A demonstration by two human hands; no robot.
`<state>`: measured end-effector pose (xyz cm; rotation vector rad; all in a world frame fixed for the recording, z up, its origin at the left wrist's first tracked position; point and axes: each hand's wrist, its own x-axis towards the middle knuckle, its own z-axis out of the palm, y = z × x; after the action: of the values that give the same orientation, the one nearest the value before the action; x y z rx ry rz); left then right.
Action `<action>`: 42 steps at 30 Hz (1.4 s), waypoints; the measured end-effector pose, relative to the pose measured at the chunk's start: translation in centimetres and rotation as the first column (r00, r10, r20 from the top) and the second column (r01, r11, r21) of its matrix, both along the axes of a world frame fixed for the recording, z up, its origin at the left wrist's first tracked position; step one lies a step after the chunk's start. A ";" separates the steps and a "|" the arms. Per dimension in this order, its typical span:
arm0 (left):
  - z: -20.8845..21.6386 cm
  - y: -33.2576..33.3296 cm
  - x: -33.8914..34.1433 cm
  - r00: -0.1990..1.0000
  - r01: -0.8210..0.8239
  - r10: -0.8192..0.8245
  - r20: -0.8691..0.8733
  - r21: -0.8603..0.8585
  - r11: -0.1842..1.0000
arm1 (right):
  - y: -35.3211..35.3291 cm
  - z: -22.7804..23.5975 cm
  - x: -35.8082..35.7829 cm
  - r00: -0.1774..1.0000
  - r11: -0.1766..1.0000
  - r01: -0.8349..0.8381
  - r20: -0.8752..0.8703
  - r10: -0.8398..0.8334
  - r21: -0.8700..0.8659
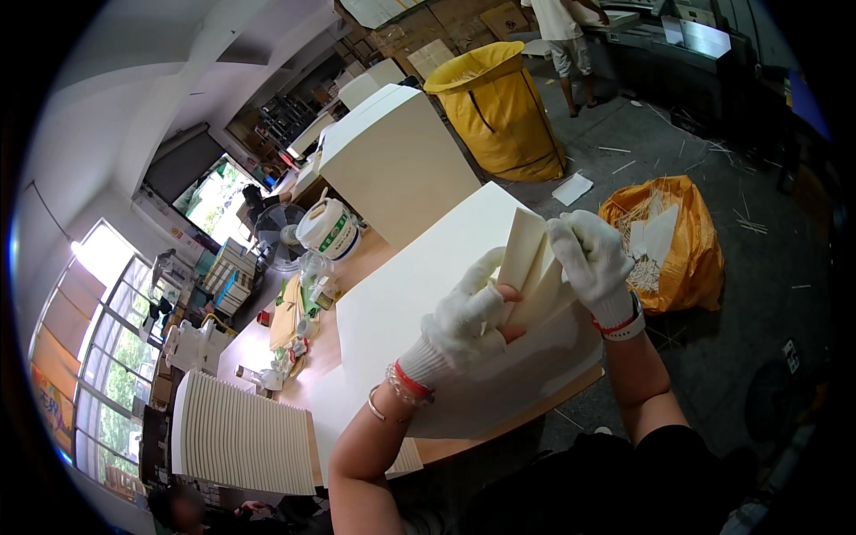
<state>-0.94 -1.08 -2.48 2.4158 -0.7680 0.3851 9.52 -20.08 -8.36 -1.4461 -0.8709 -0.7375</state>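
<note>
Over a broad white sheet stack on the table, my left hand is closed on a folded piece of cream card. Its white knitted glove leaves some fingertips bare. The card stands tilted, showing a long narrow panel and a crease. At the card's right side, my right hand, also gloved in white, has its fingers curled and pinched on the edge. Those right fingertips are partly hidden.
An orange sack of paper offcuts stands right of the table; a tall yellow bag is behind. A tall block of sheets, a white bucket and a layered stack occupy the table. Another person stands far off.
</note>
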 end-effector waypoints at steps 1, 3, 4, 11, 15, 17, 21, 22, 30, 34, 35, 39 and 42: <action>-0.1 0.1 0.0 1.000 -0.015 0.015 -0.002 0.003 1.000 | 0.0 0.0 0.0 0.999 1.000 0.010 0.045 -0.009 -0.017; -0.4 0.3 -0.1 0.999 -0.047 0.047 -0.006 0.010 0.999 | -0.1 -0.2 0.0 0.991 0.998 0.030 0.133 -0.024 -0.050; -0.4 0.4 -0.1 0.998 -0.054 0.054 -0.038 0.003 0.999 | -0.2 -0.4 0.1 0.987 0.998 0.042 0.156 -0.032 -0.057; -0.6 1.1 -0.5 0.995 -0.078 0.077 0.059 0.015 0.997 | -1.1 1.2 -1.6 0.907 0.951 0.300 0.288 -0.308 0.071; -0.9 1.2 -1.3 0.963 -0.119 0.094 0.253 0.087 0.989 | -0.2 1.5 -5.6 0.944 0.897 0.163 0.330 -0.021 -0.410; -1.2 -1.0 -2.8 0.897 -0.391 0.286 0.337 0.303 0.869 | -0.7 1.3 -6.3 0.986 0.842 0.125 0.157 -0.048 -0.524; -4.1 -1.5 0.0 0.884 -0.344 0.183 0.431 0.335 0.877 | -0.9 0.3 -6.1 0.997 0.857 0.082 0.035 -0.075 -0.509; -4.0 -1.1 -0.5 0.877 -0.389 0.216 0.430 0.372 0.843 | -0.4 0.6 -6.3 0.998 0.861 0.067 0.024 -0.063 -0.504; 6.6 6.4 -5.3 0.816 -0.397 0.525 0.240 -0.427 0.812 | 1.0 1.5 -6.8 0.981 0.841 0.146 0.186 -0.055 -0.520; 9.6 12.0 -11.8 0.670 -0.179 0.597 0.441 -0.685 0.706 | 6.9 2.7 -11.1 0.942 0.798 -0.104 0.200 0.271 -0.593; 9.4 13.4 -12.7 0.663 -0.138 0.600 0.447 -0.716 0.685 | 8.5 2.9 -12.4 0.903 0.744 -0.185 0.188 0.386 -0.642; 8.4 17.2 -15.3 0.505 -0.076 0.777 0.375 -0.878 0.473 | 15.5 1.5 -17.4 0.791 0.671 -0.168 0.308 0.529 -0.722; 7.2 21.3 -16.4 0.511 0.019 0.789 0.341 -0.922 0.386 | 16.6 1.3 -18.9 0.778 0.701 -0.169 0.342 0.526 -0.693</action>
<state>-17.39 20.19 4.75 1.2894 -0.0353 1.6920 -9.37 -3.45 -7.11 -1.5838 -1.9329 -0.5464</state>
